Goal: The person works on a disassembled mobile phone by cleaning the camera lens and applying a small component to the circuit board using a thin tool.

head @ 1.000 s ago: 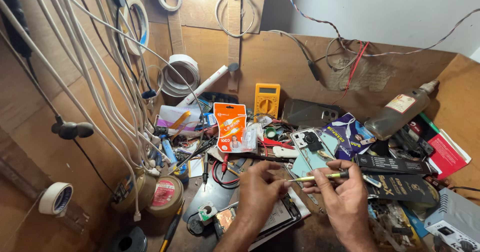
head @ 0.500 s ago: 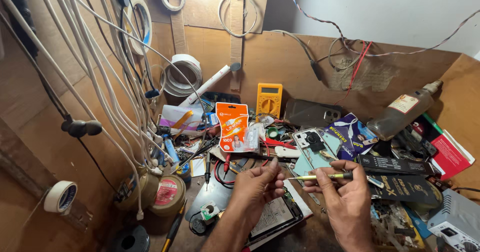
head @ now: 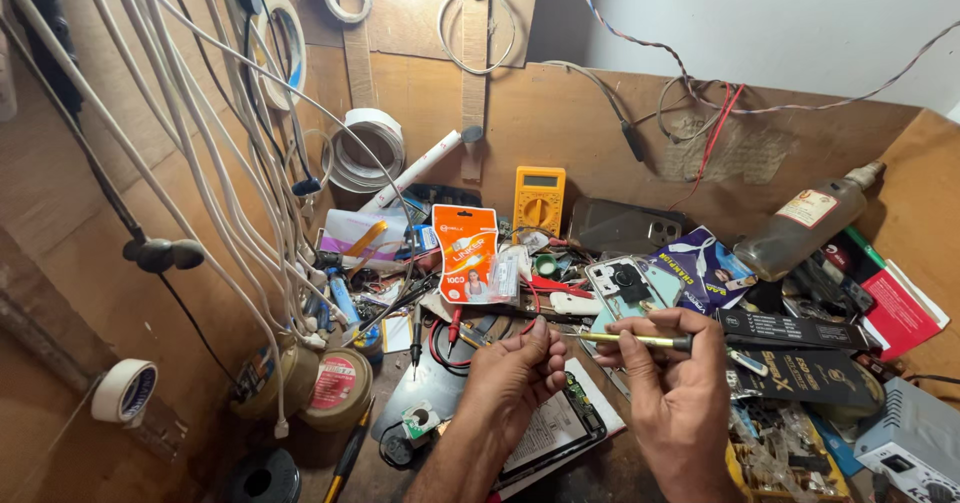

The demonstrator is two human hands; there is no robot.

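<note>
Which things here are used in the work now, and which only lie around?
In use:
- left hand
- right hand
- yellow-handled tool in the right hand
- opened phone under the hands

Lying about:
- yellow multimeter
- orange packet
- glass bottle
- tape roll

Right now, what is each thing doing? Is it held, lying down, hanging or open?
Left hand: closed, fingertips pinched at the tool's tip.
Right hand: gripping the tool's dark handle.
Tool: held level between both hands.
Phone: lying flat under the hands, back off.
Multimeter: propped upright against the wall.
Bottle: leaning, capped.
Orange packet: propped up, sealed.
White cables: hanging.
Tape roll: hanging on the left wall.
</note>
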